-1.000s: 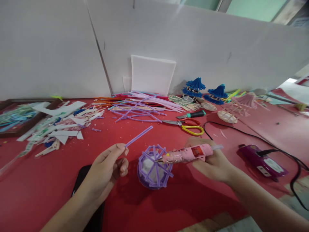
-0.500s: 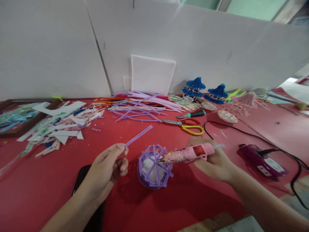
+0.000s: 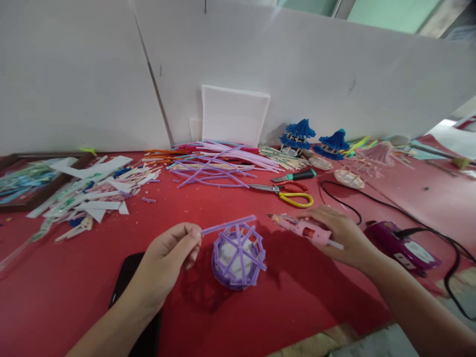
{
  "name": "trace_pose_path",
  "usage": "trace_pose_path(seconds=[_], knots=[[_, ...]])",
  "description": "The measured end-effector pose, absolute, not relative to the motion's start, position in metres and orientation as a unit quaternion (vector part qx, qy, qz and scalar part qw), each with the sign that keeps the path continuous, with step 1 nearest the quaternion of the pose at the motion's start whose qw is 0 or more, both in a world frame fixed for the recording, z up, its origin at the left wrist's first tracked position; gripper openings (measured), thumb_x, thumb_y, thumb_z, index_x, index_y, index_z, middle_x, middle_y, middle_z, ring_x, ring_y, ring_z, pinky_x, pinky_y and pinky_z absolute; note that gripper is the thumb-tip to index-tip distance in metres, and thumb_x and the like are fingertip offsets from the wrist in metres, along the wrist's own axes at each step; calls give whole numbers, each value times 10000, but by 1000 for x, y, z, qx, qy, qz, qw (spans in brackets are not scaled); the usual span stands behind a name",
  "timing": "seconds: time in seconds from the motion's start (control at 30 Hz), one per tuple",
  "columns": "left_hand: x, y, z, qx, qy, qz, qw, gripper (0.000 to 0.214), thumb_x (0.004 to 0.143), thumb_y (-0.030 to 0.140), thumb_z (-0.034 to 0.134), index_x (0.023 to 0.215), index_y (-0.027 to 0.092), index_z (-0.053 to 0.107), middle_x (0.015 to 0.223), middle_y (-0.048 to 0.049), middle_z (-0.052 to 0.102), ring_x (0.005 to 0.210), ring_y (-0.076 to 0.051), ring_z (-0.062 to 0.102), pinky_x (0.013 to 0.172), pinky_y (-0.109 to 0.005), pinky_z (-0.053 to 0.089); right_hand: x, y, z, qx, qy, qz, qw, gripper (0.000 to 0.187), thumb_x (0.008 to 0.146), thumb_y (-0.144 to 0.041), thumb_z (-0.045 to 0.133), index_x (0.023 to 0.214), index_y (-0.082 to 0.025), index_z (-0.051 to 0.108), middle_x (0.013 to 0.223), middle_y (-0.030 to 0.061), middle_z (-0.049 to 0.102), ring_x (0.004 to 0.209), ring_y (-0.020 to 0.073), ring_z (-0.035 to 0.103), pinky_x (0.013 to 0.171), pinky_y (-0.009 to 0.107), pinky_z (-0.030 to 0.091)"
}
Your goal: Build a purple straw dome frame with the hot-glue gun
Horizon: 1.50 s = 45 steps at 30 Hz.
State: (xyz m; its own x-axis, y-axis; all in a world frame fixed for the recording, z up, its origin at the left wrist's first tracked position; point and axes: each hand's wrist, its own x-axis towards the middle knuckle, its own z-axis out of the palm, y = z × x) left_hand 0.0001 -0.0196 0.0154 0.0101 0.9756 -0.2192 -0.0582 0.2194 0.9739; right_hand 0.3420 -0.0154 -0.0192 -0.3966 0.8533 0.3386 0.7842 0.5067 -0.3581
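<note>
Between thumb and fingers, my left hand (image 3: 174, 248) pinches one end of a purple pipe cleaner (image 3: 227, 225), which points right. Its free end lies over the back rim of a round purple basket-like piece (image 3: 241, 263); whether they touch I cannot tell. Purple strips cross over the top of that piece like spokes, with white material inside. My right hand (image 3: 338, 233) is wrapped round a pink hot glue gun (image 3: 301, 229). The metal nozzle points left, up and right of the round piece and apart from it. A glue stick sticks out of its back end.
Scissors (image 3: 293, 198) and a utility knife (image 3: 297, 175) lie behind. Pipe cleaners (image 3: 223, 163) are heaped by the wall. Scraps (image 3: 96, 188) spread leftward. Blue roofed models (image 3: 299, 136) stand back right. A black cord (image 3: 405, 203) runs to a purple power strip (image 3: 403, 250). A phone (image 3: 128, 277) lies under my left forearm.
The glue gun has moved from the centre of the round piece up and to the right. My left hand has swung the pipe cleaner down and rightward to the piece's back rim.
</note>
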Motion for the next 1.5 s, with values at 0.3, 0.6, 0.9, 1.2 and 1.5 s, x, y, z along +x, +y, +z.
trace_pose_path(seconds=[0.3, 0.6, 0.9, 1.2, 1.5], knots=[[2, -24, 19, 552, 541, 406, 488, 136, 717, 307, 676, 629, 204, 667, 610, 4, 591, 582, -132, 516, 542, -196, 420, 316, -26, 5, -545, -776, -40, 315, 293, 742, -111, 508, 998, -210, 612, 1001, 116, 650, 985, 308, 579, 886, 472, 434], [-2, -26, 22, 608, 556, 357, 439, 198, 772, 381, 605, 693, 201, 634, 643, 33, 595, 591, -123, 527, 563, -206, 428, 246, -18, 15, -390, -807, 269, 352, 176, 899, -256, 562, 802, -149, 663, 658, 22, 648, 552, 98, 539, 518, 209, 397], [-2, -24, 17, 637, 552, 316, 436, 235, 810, 403, 558, 716, 197, 620, 655, 32, 593, 617, -123, 551, 569, -201, 439, 252, -19, 0, -395, -764, 312, 403, 126, 846, -265, 646, 779, -164, 677, 665, 24, 669, 568, 111, 572, 528, 214, 423], [1, -23, 17, 647, 548, 290, 445, 272, 816, 436, 537, 701, 199, 603, 642, 22, 606, 606, -131, 560, 557, -211, 437, 252, -21, -4, -420, -737, 353, 395, 176, 889, -278, 575, 776, -160, 642, 647, 2, 607, 535, 87, 470, 492, 205, 364], [1, -24, 17, 644, 554, 281, 447, 272, 822, 441, 533, 709, 203, 603, 641, 25, 594, 605, -131, 552, 556, -212, 433, 249, -23, -5, -419, -714, 404, 388, 217, 897, -296, 552, 741, -162, 620, 647, 6, 574, 570, 99, 486, 519, 216, 374]])
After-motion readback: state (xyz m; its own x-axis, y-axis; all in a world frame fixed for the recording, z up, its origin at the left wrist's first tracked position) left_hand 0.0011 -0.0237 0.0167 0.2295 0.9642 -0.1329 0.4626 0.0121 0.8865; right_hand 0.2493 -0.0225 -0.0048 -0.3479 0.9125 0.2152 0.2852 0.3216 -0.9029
